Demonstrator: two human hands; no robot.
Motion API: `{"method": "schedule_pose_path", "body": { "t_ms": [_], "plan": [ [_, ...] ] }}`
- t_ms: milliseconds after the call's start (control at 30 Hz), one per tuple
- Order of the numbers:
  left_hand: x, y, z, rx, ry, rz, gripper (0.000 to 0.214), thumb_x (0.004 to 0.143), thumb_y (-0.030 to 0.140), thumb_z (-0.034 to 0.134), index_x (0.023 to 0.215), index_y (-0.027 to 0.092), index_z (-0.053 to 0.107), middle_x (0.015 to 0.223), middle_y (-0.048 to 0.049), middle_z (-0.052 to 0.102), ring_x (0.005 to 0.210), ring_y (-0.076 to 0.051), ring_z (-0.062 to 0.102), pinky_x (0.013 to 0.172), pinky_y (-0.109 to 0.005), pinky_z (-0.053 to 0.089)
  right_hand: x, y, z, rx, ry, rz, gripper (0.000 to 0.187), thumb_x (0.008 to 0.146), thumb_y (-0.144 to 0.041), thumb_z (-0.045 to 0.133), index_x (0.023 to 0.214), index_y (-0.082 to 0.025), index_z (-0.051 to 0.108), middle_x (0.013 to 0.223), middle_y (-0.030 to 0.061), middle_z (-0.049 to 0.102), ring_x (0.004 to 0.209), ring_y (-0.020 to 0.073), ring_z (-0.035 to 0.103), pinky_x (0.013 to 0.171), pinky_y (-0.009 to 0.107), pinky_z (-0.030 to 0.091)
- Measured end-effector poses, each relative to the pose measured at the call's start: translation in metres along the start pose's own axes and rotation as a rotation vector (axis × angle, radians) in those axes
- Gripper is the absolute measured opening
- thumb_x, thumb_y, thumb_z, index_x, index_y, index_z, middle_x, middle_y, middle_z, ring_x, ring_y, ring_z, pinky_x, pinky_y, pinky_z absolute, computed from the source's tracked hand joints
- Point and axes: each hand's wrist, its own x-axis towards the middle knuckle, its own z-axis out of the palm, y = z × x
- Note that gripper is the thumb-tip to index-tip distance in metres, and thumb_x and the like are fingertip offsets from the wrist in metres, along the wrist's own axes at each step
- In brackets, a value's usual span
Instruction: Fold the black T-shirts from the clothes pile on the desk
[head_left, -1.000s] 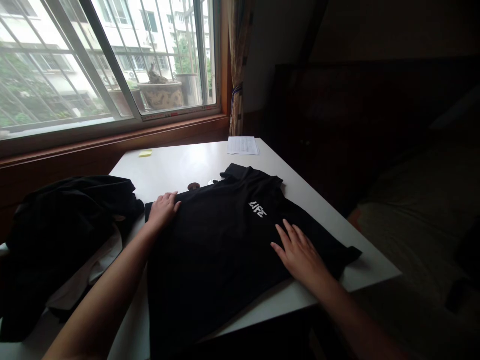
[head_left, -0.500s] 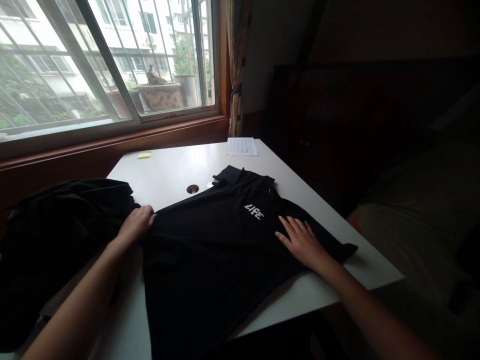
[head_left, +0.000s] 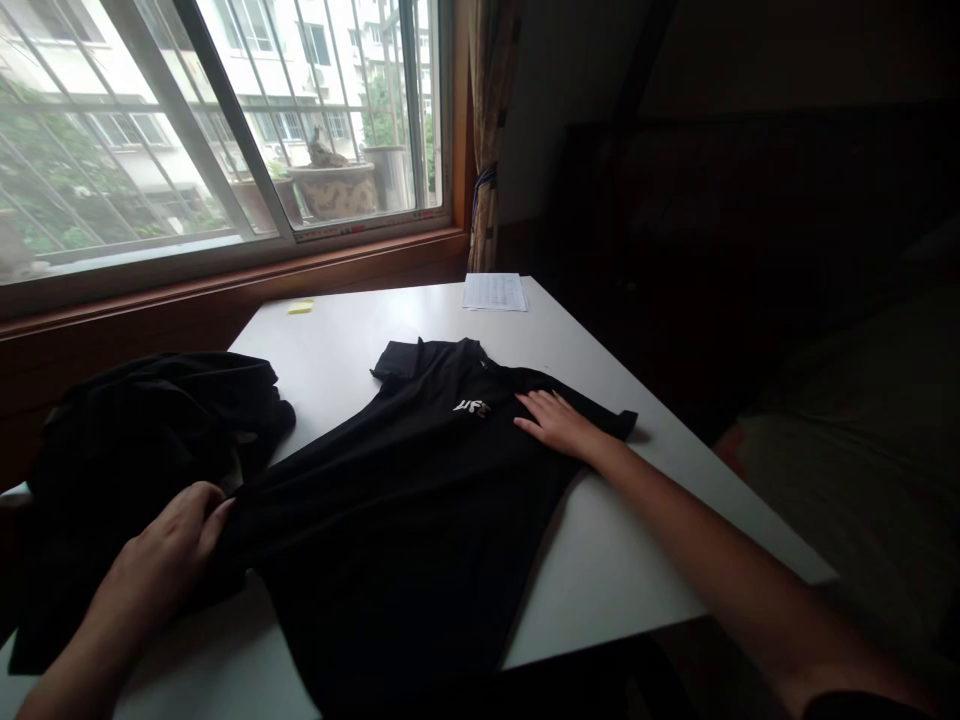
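A black T-shirt with small white lettering on the chest lies spread on the white table, its hem hanging over the near edge. My right hand rests flat on it just right of the lettering, fingers stretched out. My left hand is at the shirt's left edge, fingers curled on the black cloth there.
A heap of dark clothes sits at the table's left. A sheet of paper and a yellow note pad lie near the window. A dark bed or sofa stands to the right.
My left hand has drawn the shirt's left edge back toward me and to the left. The shirt has swung round on the table. My right hand has slid up toward the lettering.
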Motion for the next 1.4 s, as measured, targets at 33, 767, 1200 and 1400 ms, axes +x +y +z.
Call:
{"method": "schedule_pose_path", "body": {
  "t_ms": [33, 767, 1200, 1400],
  "plan": [
    [-0.007, -0.004, 0.000, -0.017, -0.028, -0.037, 0.030, 0.094, 0.050, 0.043, 0.098, 0.022, 0.055, 0.099, -0.0040, 0.067, 0.083, -0.022, 0.067, 0.066, -0.027, 0.047, 0.013, -0.001, -0.002, 0.006, -0.012, -0.013, 0.079, 0.097, -0.070, 0.026, 0.157, -0.020, 0.037, 0.160, 0.0115, 0.040, 0.150, 0.0312, 0.030, 0.125, 0.048, 0.016],
    [-0.095, 0.011, 0.028, -0.186, -0.369, -0.139, 0.036, 0.089, 0.059, 0.044, 0.085, 0.026, 0.058, 0.078, -0.0011, 0.068, 0.070, -0.020, 0.068, 0.063, -0.026, 0.053, 0.111, -0.071, -0.012, -0.069, 0.119, 0.024, 0.054, 0.100, -0.037, 0.042, 0.150, -0.018, 0.047, 0.161, 0.0101, 0.039, 0.150, 0.0323, 0.026, 0.123, 0.056, 0.018],
    [-0.069, -0.014, 0.036, -0.211, -0.392, -0.068, 0.038, 0.084, 0.059, 0.054, 0.100, 0.026, 0.062, 0.091, -0.0038, 0.074, 0.080, -0.024, 0.072, 0.068, -0.028, 0.057, -0.046, -0.058, 0.012, 0.042, 0.258, 0.164, 0.041, 0.099, -0.041, 0.049, 0.137, -0.035, 0.061, 0.150, 0.0004, 0.053, 0.132, 0.0305, 0.046, 0.106, 0.050, 0.046],
    [-0.076, -0.006, 0.038, -0.241, -0.417, -0.066, 0.038, 0.082, 0.059, 0.057, 0.100, 0.027, 0.064, 0.093, -0.0038, 0.075, 0.082, -0.023, 0.073, 0.066, -0.027, 0.057, -0.037, -0.027, 0.012, 0.054, 0.251, 0.119, 0.049, 0.099, -0.031, 0.041, 0.145, -0.024, 0.056, 0.156, 0.0027, 0.047, 0.141, 0.0272, 0.042, 0.120, 0.047, 0.032]
  ]
}}
